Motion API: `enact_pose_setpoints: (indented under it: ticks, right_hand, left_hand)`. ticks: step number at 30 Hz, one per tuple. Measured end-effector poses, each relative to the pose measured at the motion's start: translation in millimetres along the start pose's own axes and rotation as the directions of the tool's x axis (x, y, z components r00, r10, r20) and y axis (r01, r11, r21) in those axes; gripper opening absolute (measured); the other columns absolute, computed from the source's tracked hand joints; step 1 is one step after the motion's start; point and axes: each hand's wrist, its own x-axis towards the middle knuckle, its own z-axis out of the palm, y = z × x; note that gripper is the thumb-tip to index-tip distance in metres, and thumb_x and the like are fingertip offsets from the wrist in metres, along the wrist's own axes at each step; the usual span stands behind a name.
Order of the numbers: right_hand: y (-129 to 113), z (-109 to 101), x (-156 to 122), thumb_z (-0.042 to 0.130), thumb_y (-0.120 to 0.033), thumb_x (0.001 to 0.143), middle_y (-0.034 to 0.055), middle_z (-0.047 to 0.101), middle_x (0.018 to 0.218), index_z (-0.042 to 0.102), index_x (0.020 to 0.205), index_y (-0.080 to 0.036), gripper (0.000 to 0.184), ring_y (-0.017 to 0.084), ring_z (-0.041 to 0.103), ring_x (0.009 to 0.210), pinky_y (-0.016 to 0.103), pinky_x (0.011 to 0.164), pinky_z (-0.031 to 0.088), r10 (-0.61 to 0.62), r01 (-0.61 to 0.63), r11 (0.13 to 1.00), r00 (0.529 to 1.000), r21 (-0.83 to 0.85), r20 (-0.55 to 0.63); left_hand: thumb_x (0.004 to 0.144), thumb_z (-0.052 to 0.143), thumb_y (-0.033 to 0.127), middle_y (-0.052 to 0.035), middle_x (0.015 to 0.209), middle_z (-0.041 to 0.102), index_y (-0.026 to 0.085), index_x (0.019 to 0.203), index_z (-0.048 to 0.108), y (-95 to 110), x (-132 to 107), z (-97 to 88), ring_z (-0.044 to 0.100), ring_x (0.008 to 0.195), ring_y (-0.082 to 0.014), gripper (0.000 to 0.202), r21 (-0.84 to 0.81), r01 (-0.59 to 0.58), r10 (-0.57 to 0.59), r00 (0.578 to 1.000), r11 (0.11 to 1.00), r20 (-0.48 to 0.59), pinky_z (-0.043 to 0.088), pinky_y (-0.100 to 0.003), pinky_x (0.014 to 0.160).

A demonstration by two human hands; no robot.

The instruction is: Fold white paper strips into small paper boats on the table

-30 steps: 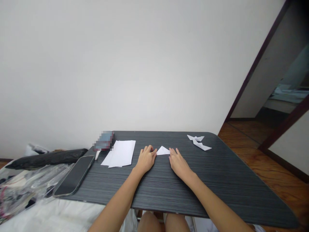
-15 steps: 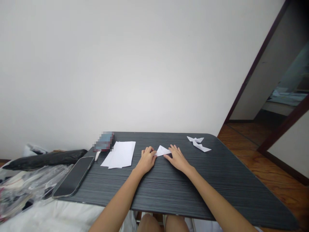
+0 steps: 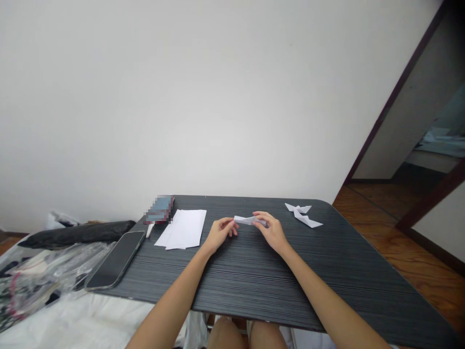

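A small folded white paper (image 3: 244, 220) is held between my two hands over the middle of the dark table (image 3: 250, 286). My left hand (image 3: 220, 234) pinches its left end between thumb and fingers. At the other end, my right hand (image 3: 270, 230) grips it, with the fingers partly covering the paper. Seen from here, the paper is a narrow strip, slightly bent in the middle. Two folded paper boats (image 3: 304, 216) lie touching each other at the table's back right.
Left of my hands lie overlapping white paper sheets (image 3: 185, 230). Behind them is a blurred-out blue and red item (image 3: 160, 209), with a thin white object (image 3: 150, 230) beside it. A phone (image 3: 116, 261) lies at the left edge. Bagged items (image 3: 58, 271) lie beyond that edge.
The folded paper, lying flat with its pointed peak showing, is now lifted and tilted into a narrow strip. My right hand has gone from lying spread to gripping its end.
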Motion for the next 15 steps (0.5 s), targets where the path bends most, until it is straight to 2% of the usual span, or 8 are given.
enact_pose_setpoints:
  ticks: [2, 5, 11, 15]
  right_hand:
    - [0.1, 0.3, -0.2, 0.053, -0.027, 0.072, 0.0074, 0.059, 0.097, 0.061, 0.076, -0.017, 0.013, 0.017, 0.054, 0.092, 0.031, 0.083, 0.041, -0.025, 0.025, 0.999, 1.000, 0.027, 0.005]
    - [-4.0, -0.4, -1.6, 0.053, -0.025, 0.074, 0.0057, 0.058, 0.096, 0.061, 0.076, -0.018, 0.011, 0.016, 0.054, 0.091, 0.030, 0.083, 0.041, -0.063, 0.063, 0.998, 0.998, 0.030, 0.018]
    - [-10.8, -3.5, -1.6, 0.053, -0.024, 0.074, 0.0053, 0.057, 0.093, 0.061, 0.075, -0.019, 0.010, 0.016, 0.054, 0.089, 0.030, 0.082, 0.041, -0.096, 0.096, 0.995, 0.995, 0.009, -0.017]
    - [-8.7, -3.3, -0.9, 0.053, -0.025, 0.074, 0.0054, 0.057, 0.094, 0.061, 0.075, -0.019, 0.010, 0.017, 0.053, 0.090, 0.031, 0.082, 0.041, -0.082, 0.083, 0.996, 0.996, 0.021, -0.029]
  left_hand:
    - [0.078, 0.044, 0.042, -0.0110, 0.078, 0.060, 0.006, 0.084, 0.056, 2.8, -0.4, 2.5, 0.054, 0.056, -0.0105, 0.038, -0.179, 0.045, -0.031, 0.996, 0.983, 0.078, 0.039, -0.022, 0.049]
    - [0.077, 0.045, 0.044, -0.0145, 0.080, 0.061, 0.004, 0.080, 0.058, 7.0, -2.2, 4.4, 0.057, 0.058, -0.0124, 0.041, -0.334, 0.084, -0.052, 0.993, 0.939, 0.103, 0.040, -0.023, 0.051]
    - [0.076, 0.050, 0.040, -0.0170, 0.085, 0.063, 0.003, 0.084, 0.060, 13.4, -5.5, 4.3, 0.061, 0.073, -0.0199, 0.039, -0.428, 0.072, -0.038, 0.995, 0.901, 0.088, 0.044, -0.029, 0.065]
    - [0.072, 0.058, 0.035, -0.0165, 0.091, 0.063, 0.004, 0.090, 0.060, 15.3, -7.0, 4.6, 0.061, 0.078, -0.0202, 0.036, -0.419, 0.056, -0.015, 0.995, 0.906, 0.099, 0.045, -0.030, 0.072]
